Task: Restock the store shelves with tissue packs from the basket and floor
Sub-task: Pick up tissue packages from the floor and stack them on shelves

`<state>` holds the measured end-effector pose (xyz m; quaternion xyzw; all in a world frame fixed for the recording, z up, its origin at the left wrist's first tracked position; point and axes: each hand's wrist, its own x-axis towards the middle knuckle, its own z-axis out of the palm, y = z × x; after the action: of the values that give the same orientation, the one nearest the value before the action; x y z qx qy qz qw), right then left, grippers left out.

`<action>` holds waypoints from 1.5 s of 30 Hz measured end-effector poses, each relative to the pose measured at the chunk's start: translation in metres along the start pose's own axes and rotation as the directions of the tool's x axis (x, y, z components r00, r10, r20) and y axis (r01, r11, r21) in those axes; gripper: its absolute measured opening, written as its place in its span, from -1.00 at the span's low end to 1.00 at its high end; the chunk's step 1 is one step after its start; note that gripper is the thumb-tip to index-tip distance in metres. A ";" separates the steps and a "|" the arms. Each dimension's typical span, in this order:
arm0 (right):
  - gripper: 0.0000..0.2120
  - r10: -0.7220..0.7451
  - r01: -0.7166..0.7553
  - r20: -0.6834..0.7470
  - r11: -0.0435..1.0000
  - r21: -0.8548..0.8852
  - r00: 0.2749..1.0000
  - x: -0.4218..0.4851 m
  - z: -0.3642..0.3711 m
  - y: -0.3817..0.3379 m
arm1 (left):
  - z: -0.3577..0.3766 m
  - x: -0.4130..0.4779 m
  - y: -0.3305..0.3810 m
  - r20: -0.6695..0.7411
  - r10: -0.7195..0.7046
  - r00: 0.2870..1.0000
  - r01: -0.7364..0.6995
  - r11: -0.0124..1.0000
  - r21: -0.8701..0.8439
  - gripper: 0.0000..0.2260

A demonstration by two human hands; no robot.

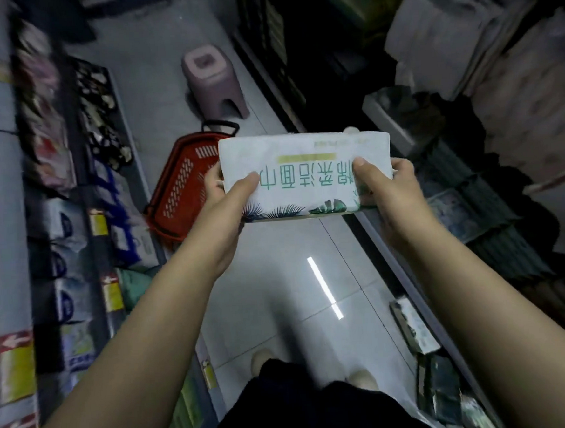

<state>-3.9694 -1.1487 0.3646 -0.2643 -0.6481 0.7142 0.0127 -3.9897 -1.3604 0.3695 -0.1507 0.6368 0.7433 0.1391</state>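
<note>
- The pack [304, 166] is held level in mid-air over the aisle floor [271, 274], printed face up, its lettering upside down to the camera.
- The left hand [230, 197] grips its left end, with the thumb on the top face and the fingers [213, 178] curled round the edge.
- The right hand [390, 187] grips the right end the same way.
- A red basket [180, 190] sits on the floor just beyond the pack, beside the left shelves [56, 168]; what it holds cannot be told.
- A pink stool [213, 82] stands farther down the aisle.
</note>
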 end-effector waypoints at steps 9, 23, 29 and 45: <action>-0.56 -0.202 0.203 0.130 0.979 0.004 0.971 -0.017 0.111 -0.083 | -0.083 -0.011 0.117 -0.007 0.243 0.970 -0.243 0.970 0.010 -0.55; -0.55 -0.379 0.324 0.434 0.925 0.198 0.817 0.047 0.275 -0.203 | -0.157 0.033 0.219 -0.398 0.341 0.852 -0.400 0.914 -0.073 -0.45; -0.06 -0.105 -0.087 0.652 0.963 0.256 0.751 0.064 0.347 -0.214 | -0.142 0.062 0.259 -0.664 0.241 0.708 -0.503 0.832 -0.235 -0.50; -0.17 0.033 0.251 0.997 0.968 -0.012 -0.076 0.100 0.418 -0.242 | -0.157 0.000 0.272 -0.920 0.244 0.306 -0.513 0.857 0.057 -0.26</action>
<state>-4.2989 -1.4581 0.5626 0.3943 -0.5359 0.6091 -0.4318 -4.0911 -1.5561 0.5932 -0.3876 0.5266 0.6244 -0.4273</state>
